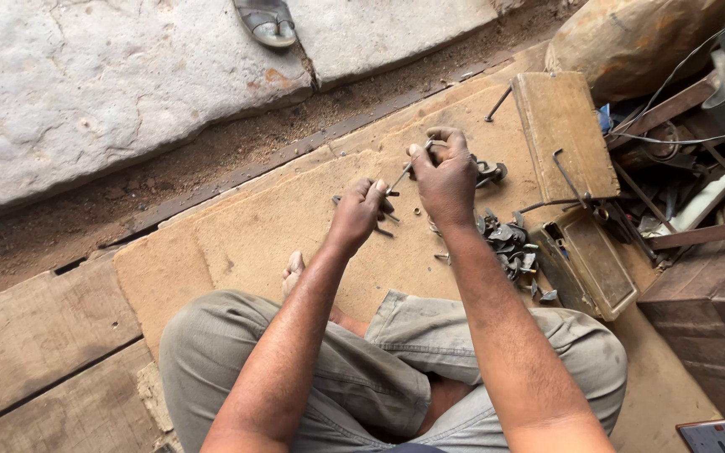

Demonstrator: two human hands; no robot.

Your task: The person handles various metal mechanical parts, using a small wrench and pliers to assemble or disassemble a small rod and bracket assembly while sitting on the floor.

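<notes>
A thin metal rod is pinched at both ends above the board, left hand closed low, right hand closed high. Steady grips, I judge, would keep it from slipping. Metal scraps lie just right.

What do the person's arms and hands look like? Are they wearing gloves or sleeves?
No gloves and no sleeves in view. Both forearms are bare from elbow to wrist, and the left hand and right hand are bare too. I see no watch, bracelet or ring. The only clothing showing is grey-green trousers.
</notes>
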